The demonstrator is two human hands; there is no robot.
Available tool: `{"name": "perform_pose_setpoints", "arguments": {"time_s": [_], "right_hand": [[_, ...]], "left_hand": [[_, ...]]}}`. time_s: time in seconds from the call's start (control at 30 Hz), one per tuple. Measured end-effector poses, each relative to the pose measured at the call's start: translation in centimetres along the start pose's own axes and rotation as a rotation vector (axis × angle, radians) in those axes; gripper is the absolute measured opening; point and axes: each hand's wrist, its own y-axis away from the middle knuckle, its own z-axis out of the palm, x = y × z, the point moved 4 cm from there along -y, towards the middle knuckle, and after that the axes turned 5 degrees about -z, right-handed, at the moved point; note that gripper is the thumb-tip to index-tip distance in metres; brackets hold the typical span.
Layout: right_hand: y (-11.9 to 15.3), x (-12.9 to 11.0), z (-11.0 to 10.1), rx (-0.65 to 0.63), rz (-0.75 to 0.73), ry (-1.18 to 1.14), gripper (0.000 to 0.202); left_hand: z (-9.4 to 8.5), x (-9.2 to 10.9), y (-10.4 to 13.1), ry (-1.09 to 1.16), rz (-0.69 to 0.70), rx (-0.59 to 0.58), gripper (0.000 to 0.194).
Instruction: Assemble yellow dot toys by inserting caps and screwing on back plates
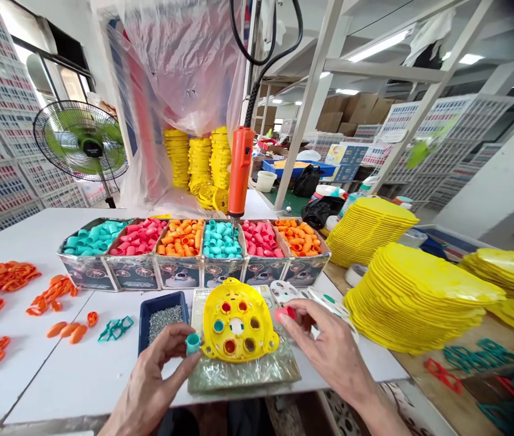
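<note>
A yellow plastic shell (pixel 237 303) lies on a plastic-wrapped block (pixel 248 375) in front of me. Red, teal and orange pieces sit in several of its round holes. Between the thumb and fingers of my left hand (pixel 159 369) is a small teal plastic tube (pixel 193 343), close to the shell's lower left lug. My right hand (pixel 325 342) pinches a small red plastic tube (pixel 286 313), just right of the shell. Above and behind the shell hangs an orange electric screwdriver (pixel 240 169), which neither hand touches.
Across the back runs a row of bins (pixel 179 272) with teal, pink and orange tubes. A blue tray of screws (pixel 163 318) stands left of the block. Orange parts (pixel 0 281) lie at far left. Stacked yellow plates (pixel 411 297) stand on the right. A fan (pixel 88 148) is behind.
</note>
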Motion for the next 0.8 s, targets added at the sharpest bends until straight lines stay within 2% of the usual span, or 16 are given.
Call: {"name": "perform_pose_setpoints", "arguments": {"time_s": [0.13, 0.3, 0.47, 0.67, 0.8], "right_hand": [[0.2, 0.6, -0.4, -0.017, 0.007, -0.007, 0.013], [-0.1, 0.5, 0.2, -0.043, 0.005, -0.013, 0.015], [-0.4, -0.2, 1.5, -0.097, -0.032, -0.009, 0.017], [-0.3, -1.5, 2.9, -0.144, -0.081, -0.028, 0.007], [0.0, -2.2, 3.2, -0.16, -0.121, -0.033, 0.012]], "left_hand": [[0.0, -0.3, 0.0, -0.016, 0.001, 0.017, 0.028], [0.3, 0.0, 0.0, -0.052, 0.008, 0.018, 0.029], [0.4, 0.2, 0.2, -0.064, 0.003, 0.019, 0.029], [0.7, -0.1, 0.3, -0.057, 0.023, 0.019, 0.028], [0.8, -0.4, 0.3, -0.061, 0.026, 0.008, 0.028]]}}
